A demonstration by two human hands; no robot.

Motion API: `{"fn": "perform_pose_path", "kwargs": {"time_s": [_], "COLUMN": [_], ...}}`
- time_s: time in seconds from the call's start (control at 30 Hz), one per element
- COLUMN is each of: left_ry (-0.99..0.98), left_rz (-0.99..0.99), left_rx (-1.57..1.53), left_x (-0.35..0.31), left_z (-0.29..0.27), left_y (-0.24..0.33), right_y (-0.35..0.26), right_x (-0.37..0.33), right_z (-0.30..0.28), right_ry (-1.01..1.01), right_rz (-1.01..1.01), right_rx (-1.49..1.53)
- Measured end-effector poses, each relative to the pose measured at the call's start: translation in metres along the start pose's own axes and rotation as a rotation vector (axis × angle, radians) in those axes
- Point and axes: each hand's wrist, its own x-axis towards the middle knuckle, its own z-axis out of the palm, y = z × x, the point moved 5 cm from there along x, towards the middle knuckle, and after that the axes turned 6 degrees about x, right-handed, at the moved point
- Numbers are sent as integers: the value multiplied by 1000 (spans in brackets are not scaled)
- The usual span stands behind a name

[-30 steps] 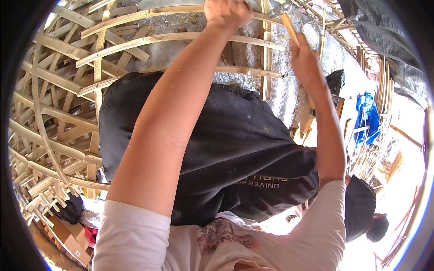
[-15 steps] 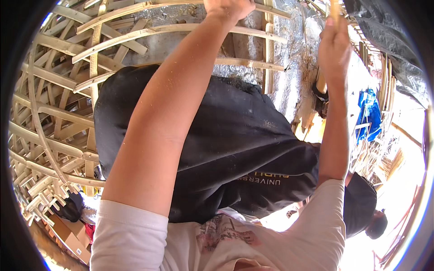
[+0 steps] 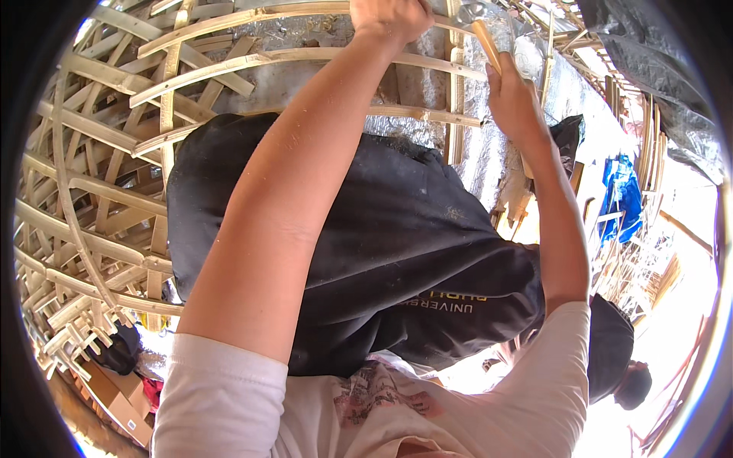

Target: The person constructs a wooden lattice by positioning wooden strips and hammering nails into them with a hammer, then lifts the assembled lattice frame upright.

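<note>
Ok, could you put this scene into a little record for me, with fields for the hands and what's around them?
Left hand: at a long pale wooden strip; partly cut off by the picture's upper edge, grip unclear
Right hand: holding a hammer by its wooden handle
Clothing: pale T-shirt, black trousers
Left side: lattice of crossing strips
Right side: blue sheet; another person in dark clothing
</note>
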Motion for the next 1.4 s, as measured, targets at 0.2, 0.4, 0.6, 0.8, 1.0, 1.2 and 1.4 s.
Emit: {"fn": "perform_pose_path", "kwargs": {"time_s": [0.2,0.4,0.6,0.8,1.0,1.2,1.4], "left_ry": [-131,-4,9,-142,5,-163,-77], "left_rz": [38,34,76,-17,75,-16,45], "left_rx": [-2,70,106,-4,149,-46,109], "left_x": [-5,7,-5,-2,1,2,0], "left_z": [-25,-5,-9,-12,-2,-11,-9], "left_y": [9,-2,6,1,-2,4,5], "right_y": [-15,-4,4,-15,-5,-17,32], "right_x": [-13,7,2,-7,3,-9,-31], "right_z": [-61,-34,-1,-40,-21,-43,-24], "right_ry": [411,-10,-50,263,-54,325,14], "right_rz": [91,161,96,45,153,115,196], "right_rx": [370,180,87,298,191,232,339]}}
